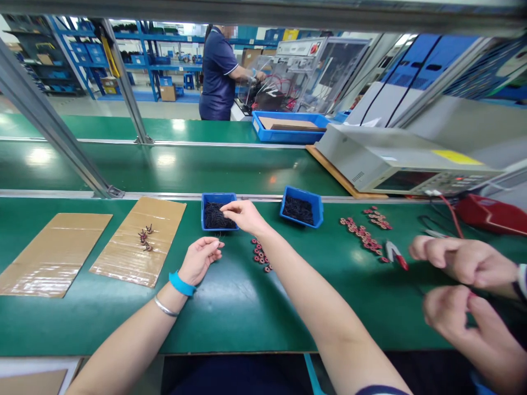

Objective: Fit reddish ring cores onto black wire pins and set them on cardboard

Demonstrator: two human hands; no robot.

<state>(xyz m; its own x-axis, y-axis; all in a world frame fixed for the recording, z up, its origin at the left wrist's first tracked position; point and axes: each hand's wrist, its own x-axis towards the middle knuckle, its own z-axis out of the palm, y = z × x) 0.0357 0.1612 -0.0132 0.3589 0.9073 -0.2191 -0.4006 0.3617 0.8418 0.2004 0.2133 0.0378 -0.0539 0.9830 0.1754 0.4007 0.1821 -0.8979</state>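
Observation:
My right hand (244,215) reaches over the left blue bin (218,198) of thin black wire pieces, fingertips pinched at its contents. My left hand (200,258) rests on the green bench just below the bin, palm up, fingers curled around something I cannot make out. A small cluster of red-copper ring coils (261,254) lies beside my right forearm. A few finished coils with black leads (145,240) sit on the nearer cardboard sheet (140,241).
A second blue bin (302,206) of black pieces stands right of centre. More ring coils (366,233) and red-handled cutters (396,253) lie near a co-worker's two hands (461,285) at the right. A test instrument (395,162) sits behind. Another cardboard sheet (53,252) lies far left. A person stands at the far bench.

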